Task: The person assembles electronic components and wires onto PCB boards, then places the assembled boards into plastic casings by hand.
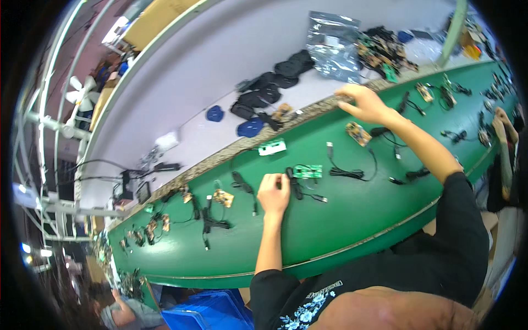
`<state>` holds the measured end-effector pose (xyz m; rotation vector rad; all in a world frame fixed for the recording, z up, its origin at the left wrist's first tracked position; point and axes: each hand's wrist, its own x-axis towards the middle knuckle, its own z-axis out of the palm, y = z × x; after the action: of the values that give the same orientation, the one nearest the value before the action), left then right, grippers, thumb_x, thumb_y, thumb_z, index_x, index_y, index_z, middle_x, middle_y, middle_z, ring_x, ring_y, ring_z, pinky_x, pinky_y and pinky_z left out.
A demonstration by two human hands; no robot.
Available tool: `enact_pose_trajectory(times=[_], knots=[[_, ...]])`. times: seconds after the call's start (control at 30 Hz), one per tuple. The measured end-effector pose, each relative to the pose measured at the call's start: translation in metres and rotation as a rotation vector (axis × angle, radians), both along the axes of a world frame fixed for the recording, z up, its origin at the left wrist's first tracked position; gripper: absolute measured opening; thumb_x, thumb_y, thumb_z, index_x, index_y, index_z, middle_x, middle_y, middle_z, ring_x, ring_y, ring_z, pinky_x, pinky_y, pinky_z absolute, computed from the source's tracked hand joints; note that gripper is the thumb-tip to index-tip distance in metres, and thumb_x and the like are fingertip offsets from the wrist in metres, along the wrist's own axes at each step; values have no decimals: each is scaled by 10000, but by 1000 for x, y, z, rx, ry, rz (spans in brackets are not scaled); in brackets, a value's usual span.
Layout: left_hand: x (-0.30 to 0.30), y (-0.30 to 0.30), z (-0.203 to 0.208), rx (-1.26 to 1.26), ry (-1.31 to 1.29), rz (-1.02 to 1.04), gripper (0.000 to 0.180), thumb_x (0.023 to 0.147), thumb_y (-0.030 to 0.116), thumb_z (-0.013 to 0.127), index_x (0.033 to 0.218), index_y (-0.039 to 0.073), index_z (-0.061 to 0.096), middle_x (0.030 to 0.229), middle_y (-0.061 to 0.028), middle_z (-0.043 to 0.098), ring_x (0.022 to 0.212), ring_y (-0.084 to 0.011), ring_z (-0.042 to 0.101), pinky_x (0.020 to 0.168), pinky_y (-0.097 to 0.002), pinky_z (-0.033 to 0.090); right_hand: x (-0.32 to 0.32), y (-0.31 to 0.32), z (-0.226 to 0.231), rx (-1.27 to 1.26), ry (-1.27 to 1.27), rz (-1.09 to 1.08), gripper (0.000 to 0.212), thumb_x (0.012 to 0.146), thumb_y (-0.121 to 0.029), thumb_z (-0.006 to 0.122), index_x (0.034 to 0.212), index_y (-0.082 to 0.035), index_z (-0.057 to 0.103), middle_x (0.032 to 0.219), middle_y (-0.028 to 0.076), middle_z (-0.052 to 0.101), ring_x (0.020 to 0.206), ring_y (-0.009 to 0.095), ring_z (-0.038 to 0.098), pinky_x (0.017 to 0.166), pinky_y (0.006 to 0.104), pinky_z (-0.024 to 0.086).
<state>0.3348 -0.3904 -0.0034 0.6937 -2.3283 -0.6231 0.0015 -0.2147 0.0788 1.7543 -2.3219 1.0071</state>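
My left hand (pixel 273 193) is over the green belt with its fingers closed at the edge of a bundled black USB cable (pixel 297 191). The fingertips are partly hidden. A green circuit board (pixel 308 171) lies against that cable on its right. My right hand (pixel 364 104) is reached out over the belt's far edge, thumb and fingers curved and apart, with nothing visible in it. Nearest to it on the belt is a tan circuit board (pixel 358 133). A coiled black cable (pixel 347 174) lies between the two arms. Farther back sits a white-and-green board (pixel 272 147).
More boards and cables, such as a tan board (pixel 223 198) and a black cable (pixel 214 223), lie along the green belt (pixel 220 256). The ledge behind holds a silver bag (pixel 333 47), black bundles (pixel 264 94) and blue pieces (pixel 251 127). Another person's hand (pixel 500 122) is far right. Blue crates (pixel 206 311) stand below.
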Motion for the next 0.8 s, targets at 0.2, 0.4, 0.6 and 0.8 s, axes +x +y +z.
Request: enact_pose_trajectory(times=[0.2, 0.4, 0.6, 0.8], knots=[[-30, 14, -20, 158, 194, -31, 154, 869, 159, 716, 800, 23, 693, 707, -94, 626, 580, -220, 582, 558, -348, 467, -97, -166, -16, 308, 226, -246, 753, 751, -321, 789, 1427, -143, 507, 1351, 200, 568, 1291, 400, 495, 1077, 525, 378], [-24, 5, -6, 188, 143, 0, 179, 867, 197, 715, 764, 54, 688, 706, -66, 633, 564, -225, 587, 546, -352, 466, -95, -200, -17, 464, 314, -266, 667, 756, -302, 784, 1365, -145, 564, 1255, 138, 612, 1240, 349, 533, 1044, 454, 404], [-18, -1, -10, 168, 74, -47, 198, 877, 245, 701, 770, 78, 704, 759, -54, 666, 665, -250, 660, 600, -384, 511, -58, -186, -32, 399, 268, -182, 620, 862, -397, 710, 1400, -142, 534, 1270, 178, 585, 1245, 366, 529, 1018, 485, 443], [-20, 5, -9, 241, 116, -97, 216, 882, 268, 681, 779, 79, 704, 770, -70, 659, 681, -276, 655, 618, -410, 508, -19, -241, -32, 383, 58, -599, 715, 840, -504, 694, 1420, -151, 468, 1295, 183, 625, 1251, 386, 554, 999, 623, 404]])
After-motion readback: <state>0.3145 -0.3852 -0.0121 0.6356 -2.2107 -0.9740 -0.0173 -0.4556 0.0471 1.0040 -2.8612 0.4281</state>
